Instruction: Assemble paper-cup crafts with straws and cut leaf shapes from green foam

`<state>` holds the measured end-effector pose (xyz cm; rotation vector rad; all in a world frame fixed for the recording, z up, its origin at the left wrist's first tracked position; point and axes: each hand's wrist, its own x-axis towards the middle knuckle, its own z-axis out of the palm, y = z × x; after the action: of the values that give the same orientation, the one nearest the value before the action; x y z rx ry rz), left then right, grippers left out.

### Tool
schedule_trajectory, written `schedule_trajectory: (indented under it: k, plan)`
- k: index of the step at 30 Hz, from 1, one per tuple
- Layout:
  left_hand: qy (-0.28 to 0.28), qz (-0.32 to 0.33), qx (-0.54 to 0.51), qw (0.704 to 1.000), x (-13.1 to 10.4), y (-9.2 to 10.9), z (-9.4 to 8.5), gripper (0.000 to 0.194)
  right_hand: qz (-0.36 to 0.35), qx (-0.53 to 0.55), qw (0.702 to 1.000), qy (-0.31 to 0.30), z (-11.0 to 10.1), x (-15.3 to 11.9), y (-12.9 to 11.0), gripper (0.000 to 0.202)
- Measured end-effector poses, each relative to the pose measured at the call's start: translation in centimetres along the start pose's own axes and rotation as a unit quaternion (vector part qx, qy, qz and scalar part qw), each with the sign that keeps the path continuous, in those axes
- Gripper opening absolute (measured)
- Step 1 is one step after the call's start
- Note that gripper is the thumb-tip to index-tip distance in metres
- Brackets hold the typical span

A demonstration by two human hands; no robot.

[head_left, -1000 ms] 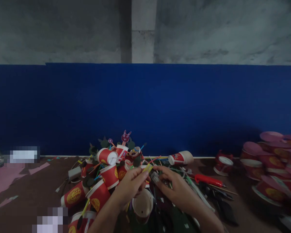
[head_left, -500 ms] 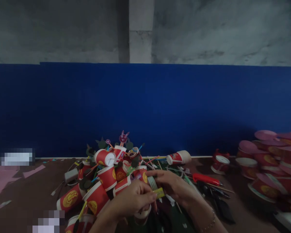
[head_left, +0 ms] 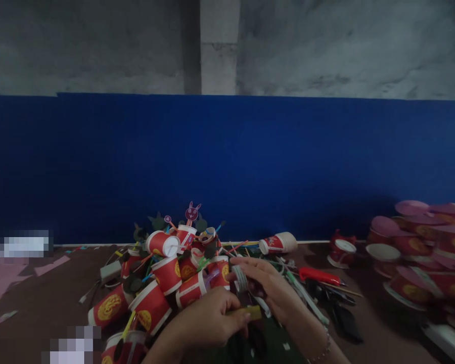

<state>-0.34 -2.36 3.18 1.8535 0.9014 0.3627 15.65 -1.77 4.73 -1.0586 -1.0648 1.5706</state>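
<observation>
One yellow strip (head_left: 255,313), pinched tight in the left hand (head_left: 220,317), near centre! One pale ribbed roll (head_left: 240,279), gripped by the right hand (head_left: 267,285), just beyond! One red tool (head_left: 320,275) lies right; one rabbit cutout (head_left: 191,213) tops the cup pile (head_left: 167,275), far side.

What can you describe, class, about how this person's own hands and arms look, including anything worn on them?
The left hand and right hand are ungloved, and no sleeves show on the forearms. A thin, beaded-looking bracelet circles the right wrist; its exact colour is hard to tell.
</observation>
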Motion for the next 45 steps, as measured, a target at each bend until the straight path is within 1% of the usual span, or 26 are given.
schedule_trajectory:
  k: [3, 6, 8, 10, 13, 15, 17, 22, 25, 29, 32, 36, 39, 42, 45]
  plan:
    - [0.010, -0.042, -0.041, 0.998, 0.4, 0.7, 0.0, 0.046, -0.035, 0.010, 0.999, -0.011, 0.1, -0.6, -0.3, 0.035]
    - [0.028, -0.068, -0.041, 0.996, 0.7, 0.9, -0.2, 0.043, -0.069, -0.002, 0.997, -0.032, 0.3, -1.1, -0.5, 0.039]
    - [0.038, -0.058, -0.038, 0.997, 1.0, 0.5, -0.2, 0.042, -0.094, -0.010, 0.994, -0.063, 0.5, -1.5, -0.6, 0.040]
    - [0.058, -0.040, -0.056, 0.996, 1.3, -0.2, -0.3, 0.043, -0.111, -0.022, 0.989, -0.092, 0.8, -1.9, -0.7, 0.042]
    - [0.098, -0.013, -0.143, 0.985, 1.8, -1.2, -0.5, 0.042, -0.120, -0.064, 0.985, -0.108, 1.2, -2.4, -0.9, 0.046]
    - [0.118, 0.019, -0.204, 0.972, 2.0, -1.3, -0.8, 0.041, -0.126, -0.103, 0.981, -0.102, 1.4, -2.7, -1.1, 0.048]
    - [0.129, 0.041, -0.229, 0.964, 2.0, -1.1, -1.1, 0.039, -0.132, -0.145, 0.977, -0.083, 1.5, -2.9, -1.2, 0.049]
    - [0.168, 0.017, -0.231, 0.958, 1.6, 0.0, -1.7, 0.034, -0.153, -0.236, 0.959, -0.015, 1.6, -2.7, -1.0, 0.040]
    - [0.192, 0.028, -0.227, 0.955, 1.4, 0.2, -1.7, 0.033, -0.179, -0.271, 0.946, 0.004, 1.4, -2.3, -0.7, 0.037]
    - [0.191, 0.042, -0.251, 0.948, 1.3, 0.2, -1.6, 0.027, -0.193, -0.298, 0.935, 0.011, 1.0, -2.1, -0.4, 0.036]
    - [0.193, 0.022, -0.262, 0.945, 1.4, 0.3, -1.6, 0.027, -0.192, -0.304, 0.933, 0.006, 0.9, -2.1, -0.5, 0.037]
    - [0.222, 0.027, -0.212, 0.951, 1.5, 0.5, -1.4, 0.031, -0.188, -0.299, 0.935, -0.006, 1.1, -2.3, -0.6, 0.037]
    - [0.256, 0.034, -0.200, 0.945, 1.6, 0.6, -1.4, 0.031, -0.194, -0.314, 0.929, -0.008, 1.1, -2.3, -0.6, 0.038]
    - [0.296, 0.054, -0.199, 0.933, 1.4, 0.6, -1.6, 0.031, -0.193, -0.340, 0.920, 0.018, 1.0, -2.1, -0.4, 0.039]
    - [0.305, 0.064, -0.215, 0.926, 1.2, 0.7, -1.9, 0.031, -0.188, -0.368, 0.910, 0.035, 0.7, -1.8, -0.2, 0.039]
